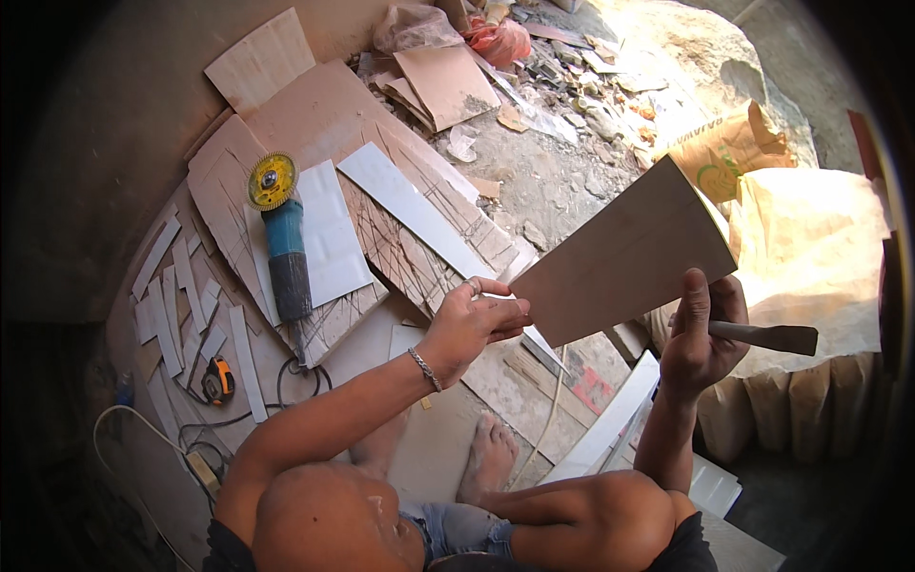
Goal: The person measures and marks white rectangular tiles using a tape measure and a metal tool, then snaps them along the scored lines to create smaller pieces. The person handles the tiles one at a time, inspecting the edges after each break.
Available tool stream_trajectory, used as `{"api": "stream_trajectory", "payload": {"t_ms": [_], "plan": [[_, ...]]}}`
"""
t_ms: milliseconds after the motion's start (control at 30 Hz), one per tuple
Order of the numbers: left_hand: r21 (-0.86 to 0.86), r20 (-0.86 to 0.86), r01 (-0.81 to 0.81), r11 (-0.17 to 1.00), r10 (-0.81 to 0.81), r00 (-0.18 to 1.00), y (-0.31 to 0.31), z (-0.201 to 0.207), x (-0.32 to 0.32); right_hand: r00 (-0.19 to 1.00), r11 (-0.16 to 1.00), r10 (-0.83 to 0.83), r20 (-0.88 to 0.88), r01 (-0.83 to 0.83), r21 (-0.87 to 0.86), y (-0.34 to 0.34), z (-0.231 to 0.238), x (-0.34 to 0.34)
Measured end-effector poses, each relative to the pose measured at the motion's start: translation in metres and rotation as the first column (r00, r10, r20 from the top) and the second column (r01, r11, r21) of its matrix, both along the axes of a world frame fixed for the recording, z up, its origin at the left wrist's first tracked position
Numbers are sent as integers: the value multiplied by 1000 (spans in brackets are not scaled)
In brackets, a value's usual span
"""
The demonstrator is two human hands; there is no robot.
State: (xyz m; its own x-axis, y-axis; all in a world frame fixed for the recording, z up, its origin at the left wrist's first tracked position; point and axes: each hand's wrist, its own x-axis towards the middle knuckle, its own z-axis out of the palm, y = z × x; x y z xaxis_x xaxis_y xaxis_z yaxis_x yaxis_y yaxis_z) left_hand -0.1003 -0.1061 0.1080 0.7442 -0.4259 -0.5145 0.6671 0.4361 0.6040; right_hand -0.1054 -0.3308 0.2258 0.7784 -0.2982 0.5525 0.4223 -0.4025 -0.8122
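Observation:
A wedge-shaped piece of tile (620, 257) is held up tilted before me, its plain brownish-grey side in view. My left hand (469, 324), with a bracelet at the wrist, pinches the narrower left end between thumb and fingers. At the lower right corner, my right hand (703, 334) grips the tile near the thumb. The same hand also holds a grey tool with a flat, widened end (767, 337) that sticks out to the right; its other end is hidden by my fingers.
On scored boards (315, 105) at the left lies an angle grinder (286, 243) with a yellow disc, beside white tile pieces (334, 238). Cut strips (167, 315), a tape measure (218, 379) and cables lie nearer. Rubble (591, 124) and paper sacks (810, 248) are beyond and right.

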Motion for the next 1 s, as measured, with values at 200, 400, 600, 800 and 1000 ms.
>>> {"api": "stream_trajectory", "payload": {"t_ms": [200,400,600,800,1000], "plan": [[60,-7,-5,998,6,1000,-2,0,2,1000,999,8,18,-9,40,3,-2,0],[135,-19,17,991,-15,1000,-3,-4,4,1000,999,19,-13,-18,38,4,-6,2],[35,-117,13,999,-9,993,8,-1,8,990,972,23,-137,10,233,-10,-15,18],[100,13,-63,993,62,998,46,-24,10,888,853,194,-418,57,518,-24,-60,38],[52,-31,-283,958,285,958,86,-32,-8,625,736,451,-637,144,662,8,-113,-1]]}}
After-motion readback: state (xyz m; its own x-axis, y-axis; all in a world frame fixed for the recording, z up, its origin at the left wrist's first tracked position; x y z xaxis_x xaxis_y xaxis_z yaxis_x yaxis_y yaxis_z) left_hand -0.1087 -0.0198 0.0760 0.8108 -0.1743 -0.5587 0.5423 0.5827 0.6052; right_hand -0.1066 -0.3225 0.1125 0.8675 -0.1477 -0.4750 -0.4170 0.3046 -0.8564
